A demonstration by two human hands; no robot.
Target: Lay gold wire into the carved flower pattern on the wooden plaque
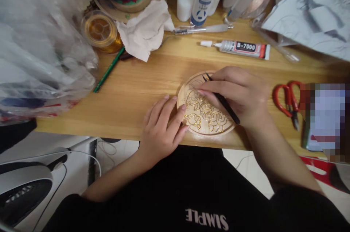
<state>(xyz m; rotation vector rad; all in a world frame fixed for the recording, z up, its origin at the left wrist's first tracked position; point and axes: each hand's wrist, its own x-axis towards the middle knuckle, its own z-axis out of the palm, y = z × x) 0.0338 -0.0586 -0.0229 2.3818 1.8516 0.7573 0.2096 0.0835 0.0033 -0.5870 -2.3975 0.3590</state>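
Observation:
A round wooden disc (pixel 209 128) lies near the table's front edge, with flower outlines on it, many of them in gold wire. My left hand (pixel 162 130) rests flat with its fingers spread, the fingertips touching the disc's left rim and the table beside it. Over the disc's upper right side, my right hand (pixel 235 93) is closed around black tweezers (pixel 225 106). The tweezers' tips point to the upper left, above the disc's upper part. Whether anything sits between the tips is too small to tell.
Behind the disc lie a glue tube (pixel 243 49), a pen (pixel 203 29), crumpled tissue (pixel 144 29) and a gold wire spool (pixel 101 31). A green pencil (pixel 109 69) is left, red-handled pliers (pixel 288 100) right. Bottles (pixel 202 0) stand at the back; plastic bags (pixel 43 49) fill the left.

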